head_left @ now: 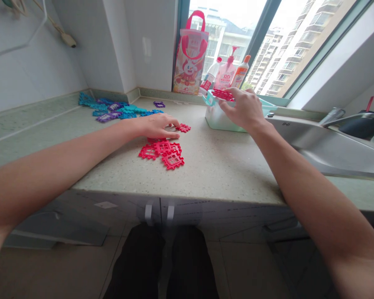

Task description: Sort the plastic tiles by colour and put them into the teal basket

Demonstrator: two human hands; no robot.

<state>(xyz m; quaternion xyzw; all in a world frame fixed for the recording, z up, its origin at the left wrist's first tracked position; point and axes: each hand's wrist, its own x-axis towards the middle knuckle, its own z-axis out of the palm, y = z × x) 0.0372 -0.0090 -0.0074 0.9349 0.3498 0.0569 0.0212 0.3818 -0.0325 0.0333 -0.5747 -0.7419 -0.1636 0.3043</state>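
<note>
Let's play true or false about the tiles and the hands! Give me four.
1. The right hand holds a red tile above the pale green tub. True.
2. The left hand rests on blue tiles. False: it rests on the red tiles.
3. The blue and purple tiles lie in the sink. False: they lie on the counter, near the wall corner.
4. A bag with pink handles stands by the window. True.

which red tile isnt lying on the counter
The red tile pinched in the right hand, held over the pale green tub. The other red tiles lie flat on the counter by the left hand.
</note>
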